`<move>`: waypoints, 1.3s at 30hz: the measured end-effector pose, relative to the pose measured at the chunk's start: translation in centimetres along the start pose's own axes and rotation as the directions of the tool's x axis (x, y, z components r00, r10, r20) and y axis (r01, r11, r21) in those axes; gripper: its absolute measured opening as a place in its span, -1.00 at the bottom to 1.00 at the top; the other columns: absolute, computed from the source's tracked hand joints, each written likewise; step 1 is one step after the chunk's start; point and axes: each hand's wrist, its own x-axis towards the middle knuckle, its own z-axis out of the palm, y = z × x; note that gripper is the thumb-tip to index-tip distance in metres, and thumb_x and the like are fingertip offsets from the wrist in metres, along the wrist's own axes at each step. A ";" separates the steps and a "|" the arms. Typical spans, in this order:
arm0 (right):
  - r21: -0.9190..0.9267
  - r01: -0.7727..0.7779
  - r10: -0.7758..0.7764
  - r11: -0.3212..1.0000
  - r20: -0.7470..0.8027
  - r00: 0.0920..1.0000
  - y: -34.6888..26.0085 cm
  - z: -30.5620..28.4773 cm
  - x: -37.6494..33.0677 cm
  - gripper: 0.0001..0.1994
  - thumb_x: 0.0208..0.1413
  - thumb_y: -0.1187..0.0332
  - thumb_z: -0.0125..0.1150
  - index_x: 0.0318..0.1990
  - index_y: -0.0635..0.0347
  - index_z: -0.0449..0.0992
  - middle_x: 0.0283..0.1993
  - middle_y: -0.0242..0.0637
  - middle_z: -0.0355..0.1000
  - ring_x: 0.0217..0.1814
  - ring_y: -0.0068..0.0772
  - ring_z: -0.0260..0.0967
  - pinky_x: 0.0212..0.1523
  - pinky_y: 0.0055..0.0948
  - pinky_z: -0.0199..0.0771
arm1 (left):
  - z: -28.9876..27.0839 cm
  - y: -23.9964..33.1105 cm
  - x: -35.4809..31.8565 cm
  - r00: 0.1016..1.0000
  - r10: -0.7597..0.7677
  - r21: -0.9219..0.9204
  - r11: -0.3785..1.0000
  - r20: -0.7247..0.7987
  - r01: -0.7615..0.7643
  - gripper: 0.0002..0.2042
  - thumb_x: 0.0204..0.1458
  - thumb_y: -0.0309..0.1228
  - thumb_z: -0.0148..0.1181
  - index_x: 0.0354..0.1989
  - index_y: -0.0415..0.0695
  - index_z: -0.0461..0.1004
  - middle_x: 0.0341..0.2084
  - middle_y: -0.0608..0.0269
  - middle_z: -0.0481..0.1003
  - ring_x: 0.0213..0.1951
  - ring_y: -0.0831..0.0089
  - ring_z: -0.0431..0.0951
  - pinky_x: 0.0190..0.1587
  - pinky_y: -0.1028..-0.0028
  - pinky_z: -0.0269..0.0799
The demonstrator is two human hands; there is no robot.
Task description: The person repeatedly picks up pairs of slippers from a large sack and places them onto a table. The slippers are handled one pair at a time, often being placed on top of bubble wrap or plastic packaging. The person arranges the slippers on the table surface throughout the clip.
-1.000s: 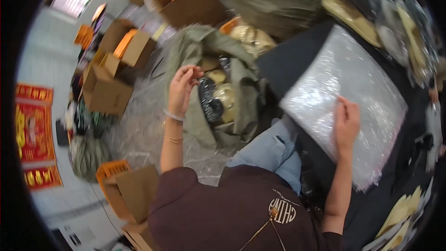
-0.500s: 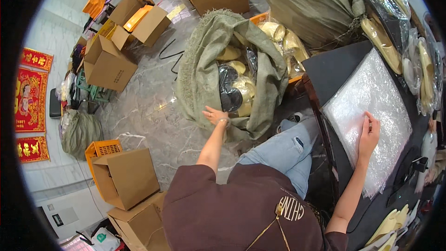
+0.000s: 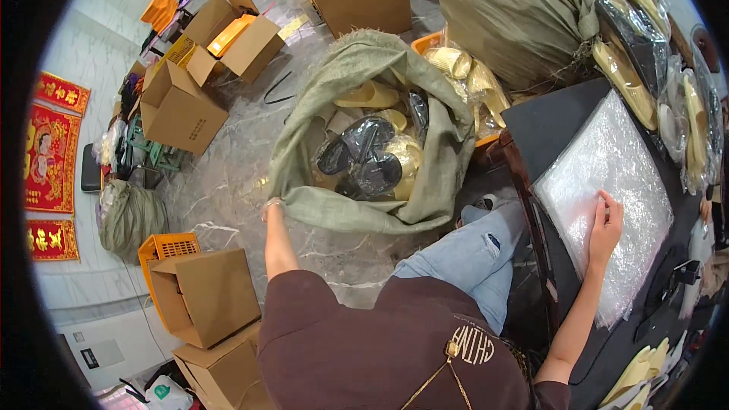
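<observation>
A large green woven sack (image 3: pixel 364 216) stands open on the floor in front of me. Inside it lie clear-bagged slippers, some black (image 3: pixel 383 171) and some pale yellow (image 3: pixel 370 95). My left hand (image 3: pixel 272 207) is closed on the near left part of the sack's rim, its fingers partly hidden by the cloth. On the dark table at my right lies a stack of clear plastic bags (image 3: pixel 600 144). My right hand (image 3: pixel 605 231) rests on this stack, fingers loosely bent and slightly apart, with nothing visible in them.
An orange crate (image 3: pixel 486 139) of bagged yellow slippers stands behind the sack, beside a bulging tied sack (image 3: pixel 509 15). More bagged slippers (image 3: pixel 626 83) lie along the table's far side. Cardboard boxes (image 3: pixel 182 110) stand at the left, others (image 3: pixel 216 296) at the near left.
My left hand has moved left and drawn the sack's rim outward, so the mouth is wider and more black slippers show. My right hand has stayed on the plastic bags.
</observation>
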 end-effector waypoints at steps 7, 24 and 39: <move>0.035 -0.027 0.027 0.999 0.010 1.000 -0.5 -0.2 0.1 -0.79 0.19 0.43 -0.01 -0.09 0.14 0.52 -0.26 -0.38 0.35 -0.35 -0.53 0.21 -0.31 -0.57 0.22 | 5.9 0.0 -15.4 0.248 0.768 -0.074 0.357 0.590 -0.931 -0.56 -0.27 -0.52 0.22 -0.11 -0.18 0.34 -0.18 -0.04 0.39 -0.04 0.04 0.36 0.05 0.22 0.28; 0.095 -0.047 0.046 0.994 0.006 0.999 -0.6 -0.4 0.2 -0.79 0.18 0.46 0.01 -0.10 0.14 0.53 -0.30 -0.42 0.31 -0.39 -0.58 0.19 -0.35 -0.60 0.22 | 12.3 4.9 -18.1 0.153 0.765 -0.248 0.381 0.626 -0.891 -0.83 -0.25 -0.52 0.33 -0.47 -0.16 0.45 -0.52 0.15 0.41 -0.41 0.24 0.44 -0.31 0.35 0.36; 0.075 -0.097 0.102 0.992 -0.074 0.992 -0.4 -0.8 0.2 -0.83 0.10 0.39 0.08 -0.17 0.05 0.54 -0.29 -0.27 0.37 -0.30 -0.30 0.39 -0.29 -0.40 0.37 | -5.1 31.7 -30.3 0.097 0.893 -0.706 0.409 0.439 -0.578 -0.94 0.15 -0.48 0.07 -0.27 -0.19 0.39 -0.31 0.29 0.47 -0.32 0.62 0.40 -0.19 0.60 0.32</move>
